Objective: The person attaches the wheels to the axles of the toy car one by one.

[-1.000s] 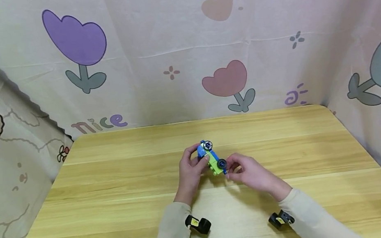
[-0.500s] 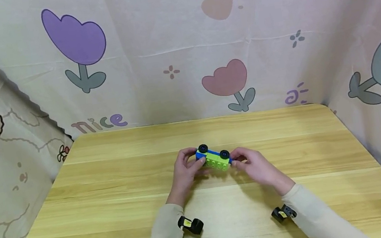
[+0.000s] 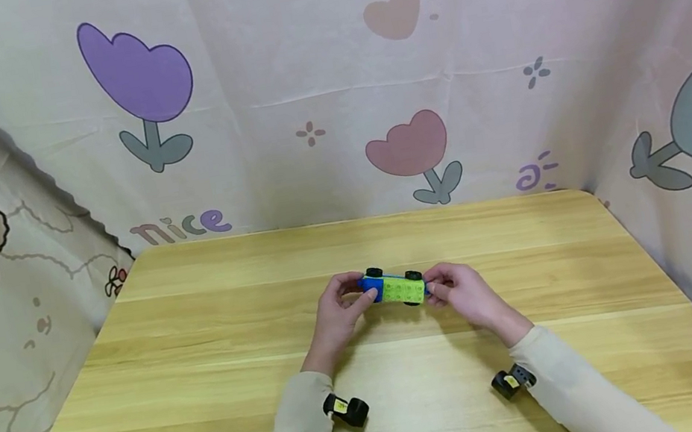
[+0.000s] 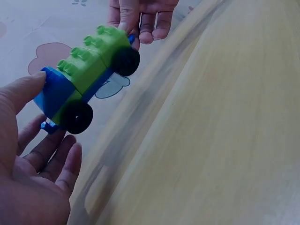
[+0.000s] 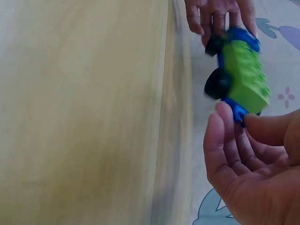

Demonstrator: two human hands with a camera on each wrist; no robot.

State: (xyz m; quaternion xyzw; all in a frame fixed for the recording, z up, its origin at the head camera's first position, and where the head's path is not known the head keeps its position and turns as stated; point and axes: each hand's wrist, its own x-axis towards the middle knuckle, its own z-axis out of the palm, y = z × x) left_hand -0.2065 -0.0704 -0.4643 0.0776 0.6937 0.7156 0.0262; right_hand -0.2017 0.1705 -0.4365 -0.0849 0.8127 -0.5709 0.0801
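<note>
Between both hands is a toy car built of lime green studded bricks on a blue base, with a blue sloped brick at one end and black wheels. My left hand pinches the blue sloped end, thumb on top and fingers beneath, as the left wrist view shows. At the other end my right hand pinches a small blue hitch between thumb and fingers. The studs face up toward the head camera, and the car lies level over the table. Part of the blue end is covered by the left thumb.
A light wooden table spans the view beneath the hands. Behind and at both sides hangs a pale curtain printed with flowers. Each sleeve carries a black wrist camera, the left one and the right one.
The car has turned from a steep slant with its side showing to nearly level with its studs up. My right hand has moved slightly right and away with the hitch end.
</note>
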